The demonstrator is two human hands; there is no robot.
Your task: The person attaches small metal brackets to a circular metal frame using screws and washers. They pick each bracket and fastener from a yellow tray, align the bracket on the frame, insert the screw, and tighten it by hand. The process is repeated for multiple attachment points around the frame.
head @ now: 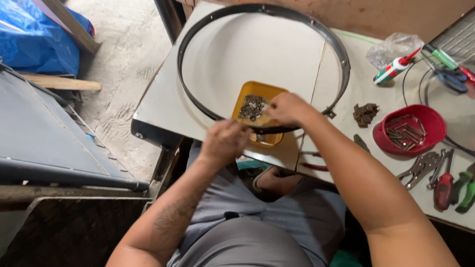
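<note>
A large black metal hoop point(198, 34) lies flat on a pale worktable point(163, 106). Under its near rim sits a small yellow tray point(250, 90) holding several small metal fasteners point(252, 107). My right hand point(287, 110) rests over the tray's right side at the hoop's near rim, fingers pinched together; what they hold is hidden. My left hand point(225, 142) hovers at the table's front edge just below the tray, fingers curled, with nothing visible in it.
To the right lie a red bowl point(428, 118) of metal clips, a pile of brown brackets point(365, 113), locking pliers point(420, 168), red and green screwdrivers point(452, 190), a glue tube point(393, 70) and a plastic bag point(396, 47). Left is a sandy floor and blue tarp point(34, 39).
</note>
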